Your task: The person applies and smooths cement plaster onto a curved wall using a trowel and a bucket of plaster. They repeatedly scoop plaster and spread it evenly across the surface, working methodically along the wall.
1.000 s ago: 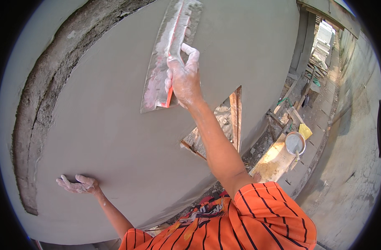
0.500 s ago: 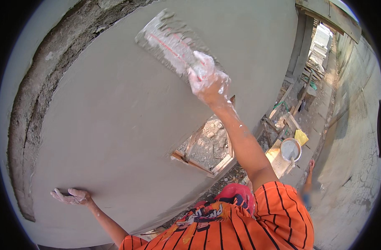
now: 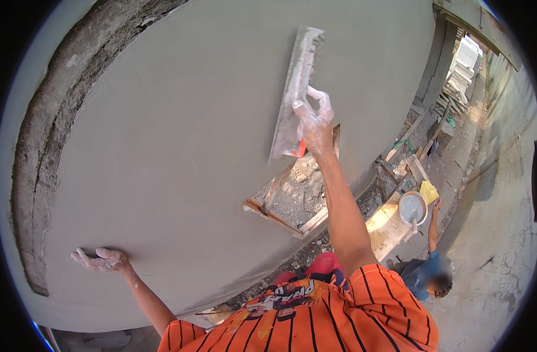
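My right hand (image 3: 317,122) grips a plastering trowel (image 3: 295,76) with a long, mortar-smeared blade. The trowel stands nearly upright, turned edge-on to me, near the upper middle of the smooth grey plastered wall (image 3: 163,146). White residue coats my fingers and thumb. Lower on the wall, at the far left, my left hand (image 3: 107,260) rests with fingers stretched out and nothing in it. Below the trowel is a wood-edged opening (image 3: 301,190) in the wall, with rubble visible through it.
A bucket (image 3: 411,209) of grey mix stands by a plank (image 3: 383,222) at lower right, beside a yellow object (image 3: 429,192). Another person (image 3: 418,276) reaches toward it. Timber and debris lie along the passage. A rough, unplastered strip (image 3: 36,152) curves along the left.
My right hand has turned the trowel from a slanted, face-on position to nearly upright and moved it right. The other person has come further into view. My left hand stays on the wall.
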`<state>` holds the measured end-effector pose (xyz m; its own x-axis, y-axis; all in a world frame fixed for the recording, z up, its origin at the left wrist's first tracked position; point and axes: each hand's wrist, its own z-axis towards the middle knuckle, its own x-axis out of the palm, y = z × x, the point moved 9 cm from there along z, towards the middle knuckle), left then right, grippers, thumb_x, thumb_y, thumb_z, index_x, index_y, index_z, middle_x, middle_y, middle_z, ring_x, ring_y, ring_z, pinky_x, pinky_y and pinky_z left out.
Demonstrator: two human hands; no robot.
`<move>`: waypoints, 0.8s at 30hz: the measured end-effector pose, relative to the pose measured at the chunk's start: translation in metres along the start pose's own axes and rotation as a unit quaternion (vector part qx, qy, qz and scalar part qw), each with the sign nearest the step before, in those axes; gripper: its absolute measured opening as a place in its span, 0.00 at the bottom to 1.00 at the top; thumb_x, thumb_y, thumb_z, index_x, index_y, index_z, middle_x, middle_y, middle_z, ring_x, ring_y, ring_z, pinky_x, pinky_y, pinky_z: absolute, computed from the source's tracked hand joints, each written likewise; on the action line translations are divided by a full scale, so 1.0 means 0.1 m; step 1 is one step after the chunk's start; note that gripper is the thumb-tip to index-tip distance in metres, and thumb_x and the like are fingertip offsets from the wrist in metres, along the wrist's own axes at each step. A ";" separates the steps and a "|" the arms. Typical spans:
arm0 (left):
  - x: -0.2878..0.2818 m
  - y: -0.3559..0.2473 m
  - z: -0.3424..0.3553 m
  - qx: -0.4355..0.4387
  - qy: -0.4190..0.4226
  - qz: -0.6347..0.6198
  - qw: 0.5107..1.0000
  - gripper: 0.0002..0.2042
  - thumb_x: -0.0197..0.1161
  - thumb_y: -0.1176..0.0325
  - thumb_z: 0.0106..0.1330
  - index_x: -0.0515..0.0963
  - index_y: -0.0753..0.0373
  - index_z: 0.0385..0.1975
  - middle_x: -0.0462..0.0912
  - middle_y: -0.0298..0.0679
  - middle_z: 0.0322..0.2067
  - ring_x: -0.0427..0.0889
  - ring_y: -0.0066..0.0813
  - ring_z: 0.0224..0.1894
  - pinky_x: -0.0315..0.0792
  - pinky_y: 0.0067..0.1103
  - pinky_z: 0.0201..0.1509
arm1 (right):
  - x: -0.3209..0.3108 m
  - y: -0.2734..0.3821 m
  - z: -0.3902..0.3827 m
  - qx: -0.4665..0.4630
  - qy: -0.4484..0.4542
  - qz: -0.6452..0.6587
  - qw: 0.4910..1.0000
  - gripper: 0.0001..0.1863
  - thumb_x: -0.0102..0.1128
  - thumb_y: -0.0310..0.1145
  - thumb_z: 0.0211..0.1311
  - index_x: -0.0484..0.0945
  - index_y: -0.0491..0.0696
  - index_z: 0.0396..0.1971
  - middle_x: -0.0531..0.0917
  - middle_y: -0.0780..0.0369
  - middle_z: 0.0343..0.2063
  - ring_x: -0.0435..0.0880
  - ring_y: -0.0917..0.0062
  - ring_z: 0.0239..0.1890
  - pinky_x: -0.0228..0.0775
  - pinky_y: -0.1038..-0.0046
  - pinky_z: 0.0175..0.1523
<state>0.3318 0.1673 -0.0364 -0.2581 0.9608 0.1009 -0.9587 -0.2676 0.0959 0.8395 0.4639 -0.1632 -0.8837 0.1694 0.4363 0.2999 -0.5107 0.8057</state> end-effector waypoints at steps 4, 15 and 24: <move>0.05 -0.05 0.02 0.014 -0.001 -0.007 1.000 0.25 0.44 0.54 0.67 0.64 0.65 0.59 0.61 0.55 0.62 0.58 0.53 0.65 0.53 0.47 0.65 | 1.76 0.11 -1.71 0.002 0.279 -0.128 0.952 0.24 0.58 0.40 0.59 0.67 0.52 0.54 0.80 0.51 0.40 0.81 0.57 0.41 0.71 0.58 0.47; 0.01 0.05 0.02 0.016 0.018 -0.037 0.999 0.25 0.47 0.59 0.64 0.64 0.68 0.58 0.60 0.57 0.62 0.57 0.55 0.65 0.53 0.47 0.66 | 0.96 0.73 -0.75 -0.254 -0.009 -0.396 0.882 0.18 0.64 0.36 0.53 0.75 0.54 0.46 0.83 0.60 0.23 0.81 0.70 0.19 0.75 0.69 0.28; 0.05 0.02 0.07 0.009 0.017 -0.029 0.999 0.24 0.46 0.61 0.65 0.63 0.68 0.58 0.58 0.57 0.62 0.56 0.55 0.65 0.53 0.47 0.65 | -1.16 -0.98 0.25 0.150 -0.127 0.146 0.970 0.20 0.60 0.31 0.58 0.69 0.46 0.50 0.74 0.66 0.18 0.69 0.84 0.13 0.61 0.78 0.14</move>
<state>0.3295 0.1706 -0.0285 -0.2069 0.9764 0.0615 -0.9699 -0.2130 0.1179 0.9215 0.5157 -0.2830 -0.6402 0.2758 0.7170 0.6484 -0.3065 0.6969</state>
